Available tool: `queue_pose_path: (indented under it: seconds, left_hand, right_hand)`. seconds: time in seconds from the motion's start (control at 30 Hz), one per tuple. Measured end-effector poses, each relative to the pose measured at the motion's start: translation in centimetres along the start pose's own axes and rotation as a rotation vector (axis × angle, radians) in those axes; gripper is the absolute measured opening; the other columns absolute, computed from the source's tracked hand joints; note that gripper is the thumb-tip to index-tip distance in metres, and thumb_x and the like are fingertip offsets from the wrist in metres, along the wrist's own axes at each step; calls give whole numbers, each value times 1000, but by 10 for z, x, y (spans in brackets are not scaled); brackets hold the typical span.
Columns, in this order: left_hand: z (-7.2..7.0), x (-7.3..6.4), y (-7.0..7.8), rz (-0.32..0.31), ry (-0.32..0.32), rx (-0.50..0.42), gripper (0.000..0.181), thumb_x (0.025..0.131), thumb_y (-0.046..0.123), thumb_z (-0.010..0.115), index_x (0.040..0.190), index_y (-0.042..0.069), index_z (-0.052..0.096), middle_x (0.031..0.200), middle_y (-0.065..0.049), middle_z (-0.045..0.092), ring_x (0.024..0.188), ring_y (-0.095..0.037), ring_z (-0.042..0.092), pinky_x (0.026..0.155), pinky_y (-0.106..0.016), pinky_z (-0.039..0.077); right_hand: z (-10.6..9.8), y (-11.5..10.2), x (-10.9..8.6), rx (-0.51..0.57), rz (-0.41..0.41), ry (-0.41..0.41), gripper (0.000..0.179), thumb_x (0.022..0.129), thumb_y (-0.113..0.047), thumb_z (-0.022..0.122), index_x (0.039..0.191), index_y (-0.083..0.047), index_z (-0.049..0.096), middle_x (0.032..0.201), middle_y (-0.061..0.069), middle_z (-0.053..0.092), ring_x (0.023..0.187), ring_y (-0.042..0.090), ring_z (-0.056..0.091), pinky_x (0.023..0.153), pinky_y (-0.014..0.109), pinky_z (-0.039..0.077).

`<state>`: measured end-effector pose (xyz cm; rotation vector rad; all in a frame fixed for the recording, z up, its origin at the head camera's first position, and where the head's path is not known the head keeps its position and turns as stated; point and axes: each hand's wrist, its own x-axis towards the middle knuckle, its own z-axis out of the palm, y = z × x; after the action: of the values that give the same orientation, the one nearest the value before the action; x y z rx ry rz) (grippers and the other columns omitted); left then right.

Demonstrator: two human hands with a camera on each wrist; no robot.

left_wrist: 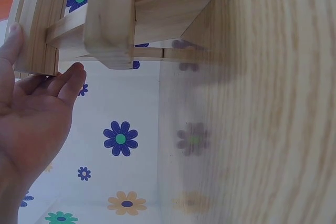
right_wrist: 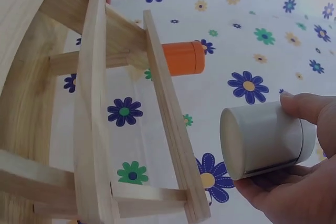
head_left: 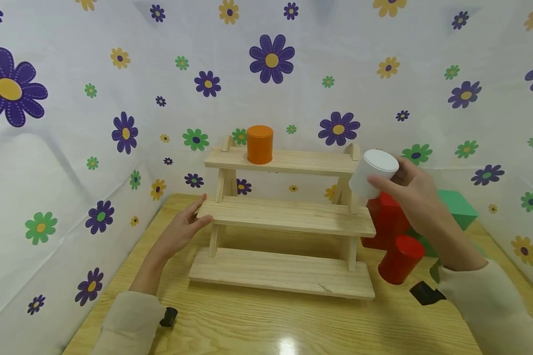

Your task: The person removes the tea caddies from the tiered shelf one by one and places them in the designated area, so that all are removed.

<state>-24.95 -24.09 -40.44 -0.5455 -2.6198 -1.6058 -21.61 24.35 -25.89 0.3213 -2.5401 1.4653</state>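
A wooden three-tier shelf stand (head_left: 284, 213) stands on the table. My left hand (head_left: 180, 230) grips the left end of its middle board, thumb on one side and fingers on the other, as the left wrist view shows of the hand (left_wrist: 39, 124). My right hand (head_left: 419, 197) holds a white lidded canister (head_left: 367, 172), tilted, by the right end of the top board. In the right wrist view the white canister (right_wrist: 262, 139) is clear of the wood, between thumb and fingers. An orange canister (head_left: 259, 145) stands upright on the top board, left of its middle.
Right of the stand is a red canister (head_left: 401, 260), seen tilted in the head view. Behind it are a red block (head_left: 384, 224) and a green block (head_left: 459, 209), partly hidden by my right arm. Flower-patterned white cloth (head_left: 160, 64) surrounds the wooden table (head_left: 231, 320).
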Motion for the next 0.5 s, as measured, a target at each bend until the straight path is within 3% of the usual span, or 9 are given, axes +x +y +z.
queue_pose_path:
  seconds: [0.17,0.27,0.37,0.5]
  left_hand:
    - [0,1,-1,7,-1,-4,71,109,32,55,166,9,18,172,-11,11,156,-37,14,122,-54,22]
    - [0,1,-1,4,-1,-3,71,109,33,55,166,9,18,172,-11,11,156,-38,15,122,-55,23]
    - [0,1,-2,4,0,-2,71,109,32,55,166,9,18,172,-11,11,156,-38,14,122,-55,23]
    - [-1,1,-2,4,0,-1,71,110,32,54,166,10,18,172,-11,10,156,-37,14,122,-55,23]
  right_hand:
    - [-11,9,-18,-64,-13,-28,72,103,-31,66,161,-7,32,154,17,45,137,43,48,103,30,49]
    - [-16,17,-29,-90,1,-30,73,103,-31,67,162,-8,31,154,19,45,135,45,49,92,15,49]
    - [-19,24,-38,-94,25,-29,72,103,-30,66,162,-7,31,153,20,46,133,43,51,86,9,48]
    - [-25,36,-49,-31,16,-26,69,103,-20,66,160,-2,31,145,7,50,123,16,59,86,10,50]
